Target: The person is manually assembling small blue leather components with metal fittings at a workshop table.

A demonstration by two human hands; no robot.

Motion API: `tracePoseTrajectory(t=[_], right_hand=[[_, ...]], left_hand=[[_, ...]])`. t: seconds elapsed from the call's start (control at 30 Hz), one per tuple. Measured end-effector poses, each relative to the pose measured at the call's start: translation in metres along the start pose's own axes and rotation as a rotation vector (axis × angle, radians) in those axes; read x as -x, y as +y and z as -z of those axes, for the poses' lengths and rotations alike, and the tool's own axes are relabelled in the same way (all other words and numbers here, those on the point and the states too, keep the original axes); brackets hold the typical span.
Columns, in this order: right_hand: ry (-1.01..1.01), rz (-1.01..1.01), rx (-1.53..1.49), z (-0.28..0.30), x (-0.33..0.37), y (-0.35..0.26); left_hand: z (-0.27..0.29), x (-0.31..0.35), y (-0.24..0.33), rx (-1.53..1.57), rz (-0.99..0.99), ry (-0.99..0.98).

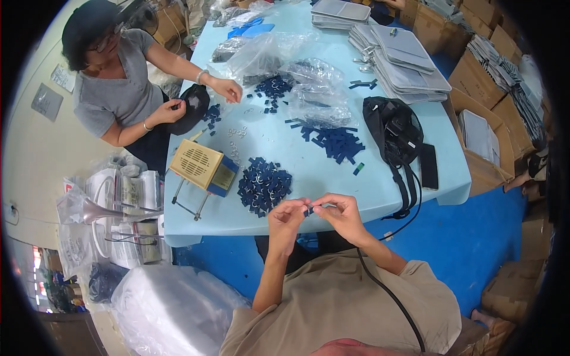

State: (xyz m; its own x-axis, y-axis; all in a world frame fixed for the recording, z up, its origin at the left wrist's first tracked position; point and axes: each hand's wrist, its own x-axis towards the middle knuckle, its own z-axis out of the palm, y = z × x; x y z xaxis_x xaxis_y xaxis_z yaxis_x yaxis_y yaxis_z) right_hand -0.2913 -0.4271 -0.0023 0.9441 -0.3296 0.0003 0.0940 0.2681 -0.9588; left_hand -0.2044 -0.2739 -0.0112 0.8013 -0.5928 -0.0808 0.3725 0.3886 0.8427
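Note:
At the table's near edge, my left hand and my right hand meet fingertip to fingertip. Pinched between them is a small dark blue fabric tab, mostly covered by the fingers; whether a ring is on it I cannot tell. Just beyond my left hand lies a heap of dark blue tabs with metal rings. Farther off to the right is a spread of flat dark blue strips. Loose silvery rings are scattered toward the far left.
A beige and blue boxy device stands at the table's left edge. To the right are a black mesh bag, a phone and stacked grey cases. Clear plastic bags lie mid-table. A co-worker's hand reaches over the left side.

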Motion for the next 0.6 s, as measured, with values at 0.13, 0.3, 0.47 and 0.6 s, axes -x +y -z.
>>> tracePoseTrajectory(t=[0.13, 0.3, 0.47, 0.6], right_hand=[[0.076, 0.048, -0.028, -0.001, -0.001, 0.005], [0.088, 0.158, 0.082, -0.002, -0.002, 0.007], [0.127, 0.276, 0.247, -0.004, -0.001, -0.002], [0.099, 0.268, 0.278, -0.008, 0.003, -0.009]], left_hand=[[-0.004, 0.009, -0.005, 0.081, 0.08, 0.039], [-0.006, 0.015, -0.016, 0.071, 0.054, 0.004], [-0.01, 0.016, -0.01, -0.09, -0.025, 0.013], [-0.016, 0.017, -0.005, -0.217, -0.127, 0.109]])
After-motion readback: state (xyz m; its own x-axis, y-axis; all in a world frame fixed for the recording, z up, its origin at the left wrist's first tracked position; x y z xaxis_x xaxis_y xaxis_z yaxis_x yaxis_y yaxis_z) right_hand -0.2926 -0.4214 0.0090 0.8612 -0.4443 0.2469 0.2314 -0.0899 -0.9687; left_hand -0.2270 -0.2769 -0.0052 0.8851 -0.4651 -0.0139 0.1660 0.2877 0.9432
